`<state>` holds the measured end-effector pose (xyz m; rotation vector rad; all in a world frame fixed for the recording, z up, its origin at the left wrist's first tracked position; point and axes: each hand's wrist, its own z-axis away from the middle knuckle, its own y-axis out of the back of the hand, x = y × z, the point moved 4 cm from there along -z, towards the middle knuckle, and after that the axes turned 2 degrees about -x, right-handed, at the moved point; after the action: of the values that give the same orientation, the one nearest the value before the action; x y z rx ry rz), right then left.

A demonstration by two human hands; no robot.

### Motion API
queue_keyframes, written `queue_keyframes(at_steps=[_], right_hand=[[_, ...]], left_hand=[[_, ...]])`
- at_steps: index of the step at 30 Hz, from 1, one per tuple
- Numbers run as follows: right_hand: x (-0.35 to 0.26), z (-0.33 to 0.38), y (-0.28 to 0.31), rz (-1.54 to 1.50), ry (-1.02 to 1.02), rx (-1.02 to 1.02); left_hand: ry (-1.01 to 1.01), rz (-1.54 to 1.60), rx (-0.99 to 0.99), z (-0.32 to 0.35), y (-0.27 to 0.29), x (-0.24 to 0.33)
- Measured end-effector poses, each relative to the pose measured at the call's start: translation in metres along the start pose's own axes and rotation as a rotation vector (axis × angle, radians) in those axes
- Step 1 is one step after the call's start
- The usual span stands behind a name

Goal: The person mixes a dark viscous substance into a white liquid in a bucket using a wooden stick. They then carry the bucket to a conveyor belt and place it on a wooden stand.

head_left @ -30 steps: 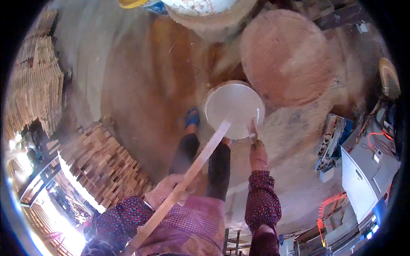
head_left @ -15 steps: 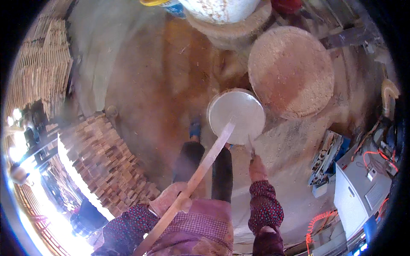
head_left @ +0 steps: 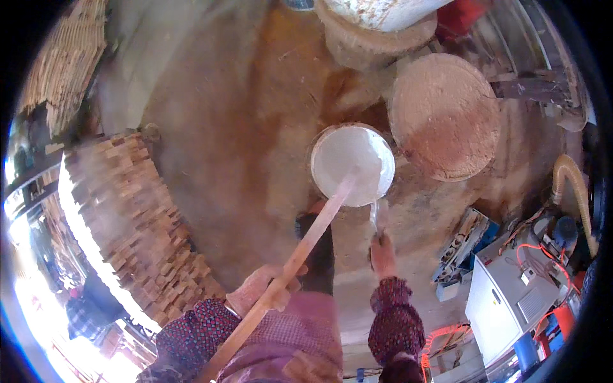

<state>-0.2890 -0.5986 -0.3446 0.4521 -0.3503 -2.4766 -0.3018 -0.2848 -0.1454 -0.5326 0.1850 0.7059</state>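
Observation:
My left hand (head_left: pixel 263 288) is closed around a long wooden stick (head_left: pixel 295 260) that slants up from my lap. Its far part is coated whitish and the tip is in a round white bucket (head_left: pixel 387 167) standing on the floor before me. Inside the bucket lies a pale, smooth substance (head_left: pixel 345 156), with bare bright wall showing at the right. My right hand (head_left: pixel 383 256) grips a small scraper-like tool (head_left: pixel 378 217) with a pale flat blade, held at the bucket's near right rim. Whether the blade touches the rim I cannot tell.
A wide round tub of brownish powdery material (head_left: pixel 447 115) stands right of the bucket. Beyond is a larger white container (head_left: pixel 383 11). Stacked wood blocks (head_left: pixel 137 223) lie left. A grey cabinet (head_left: pixel 501 306), orange coiled hose (head_left: pixel 440 333) and ribbed hose (head_left: pixel 568 167) are at right.
The view has shifted, so the surroundings sit differently. The tool in my right hand has turned more upright at the bucket's rim. More of the bucket's inner right wall shows. Both grips stay.

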Motion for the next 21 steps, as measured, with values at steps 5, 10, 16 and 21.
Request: queue_keyframes(at_steps=[5, 10, 16, 21], right_hand=[[-0.037, -0.065, -0.027, -0.014, 0.190, 0.150], [0.037, -0.045, -0.044, 0.335, 0.203, 0.307], [0.145, 0.127, -0.015, -0.026, -0.240, 0.055], [0.133, 0.216, 0.075, -0.478, -0.156, 0.168]], left_hand=[[-0.006, 0.076, -0.033, -0.013, 0.015, -0.014], [-0.038, 0.082, -0.044, -0.011, 0.037, -0.034], [-0.105, 0.059, -0.014, 0.042, 0.042, -0.060], [-0.296, -0.261, -0.117, 0.091, -0.017, -0.070]])
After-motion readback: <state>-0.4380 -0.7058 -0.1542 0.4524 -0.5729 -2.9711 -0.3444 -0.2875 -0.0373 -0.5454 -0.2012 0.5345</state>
